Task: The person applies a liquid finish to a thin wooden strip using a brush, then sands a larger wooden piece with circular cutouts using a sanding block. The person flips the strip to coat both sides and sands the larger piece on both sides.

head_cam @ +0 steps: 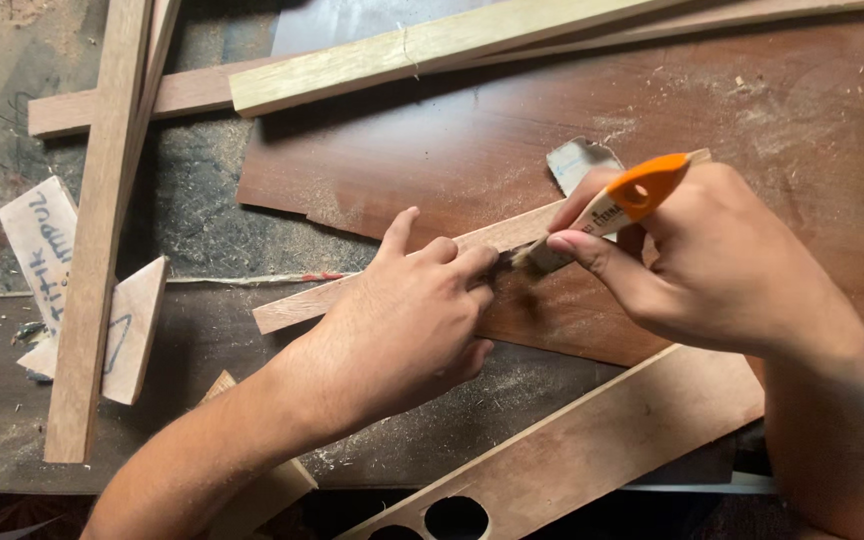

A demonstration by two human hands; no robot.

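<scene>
While left hand (407, 310) pins strip (352, 290), right hand (712, 260) tilts brush (617, 205).

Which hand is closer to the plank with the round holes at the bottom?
The left. The left hand presses the thin wood strip just above the plank with round holes, its forearm near that plank's lower end. The right hand, holding the orange-handled brush, sits slightly higher.
</scene>
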